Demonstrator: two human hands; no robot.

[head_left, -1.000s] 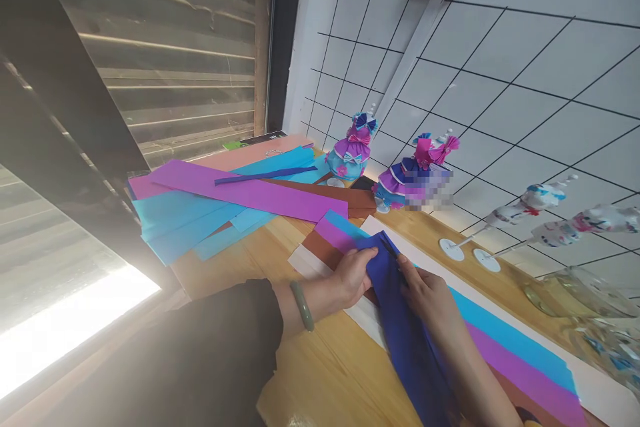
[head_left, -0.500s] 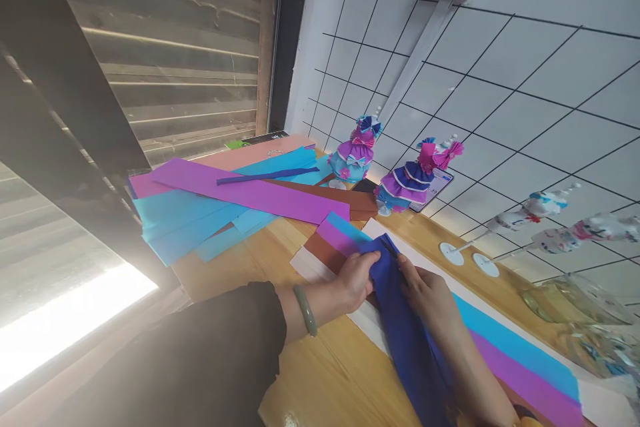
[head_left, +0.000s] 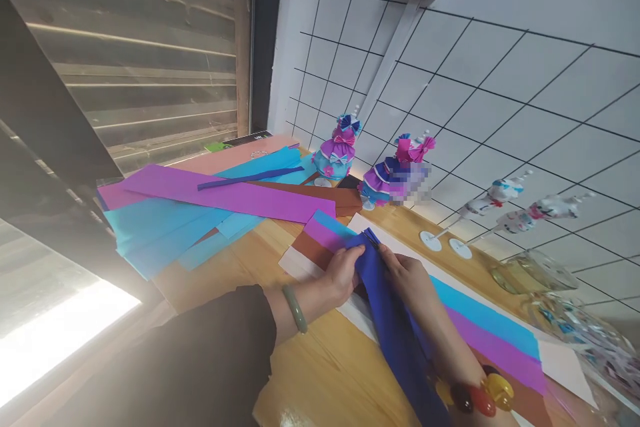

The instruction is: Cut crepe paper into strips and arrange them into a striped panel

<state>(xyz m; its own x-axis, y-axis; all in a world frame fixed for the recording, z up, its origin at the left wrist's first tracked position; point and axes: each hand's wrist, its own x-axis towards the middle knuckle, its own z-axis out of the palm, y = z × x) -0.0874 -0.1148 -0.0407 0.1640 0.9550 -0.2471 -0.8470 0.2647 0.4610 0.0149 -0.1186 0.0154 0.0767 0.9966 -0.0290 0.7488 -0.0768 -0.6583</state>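
Observation:
My left hand (head_left: 344,275), a green bangle on its wrist, pinches the upper end of a long dark-blue paper strip (head_left: 383,310) between thumb and fingers. My right hand (head_left: 411,280) is closed on a slim dark tool (head_left: 371,237), whose tip lies at the strip's top edge; its kind is unclear. The rest of the strip hangs down toward me, partly behind my right forearm. Beneath both hands lies a stack of striped paper sheets (head_left: 493,330) in light blue, purple, brown and white.
Loose purple paper (head_left: 235,197) and light-blue paper (head_left: 165,230) cover the table's left part, with a narrow blue strip (head_left: 250,178) on top. Two dressed paper figures (head_left: 336,150) and two white figures on stands (head_left: 495,199) stand along the wall grid. A glass jar (head_left: 530,272) is at right.
The view has shifted slightly, so things sit farther left. Both hands keep their hold at the strip's top, and the beaded bracelet on my right wrist shows more.

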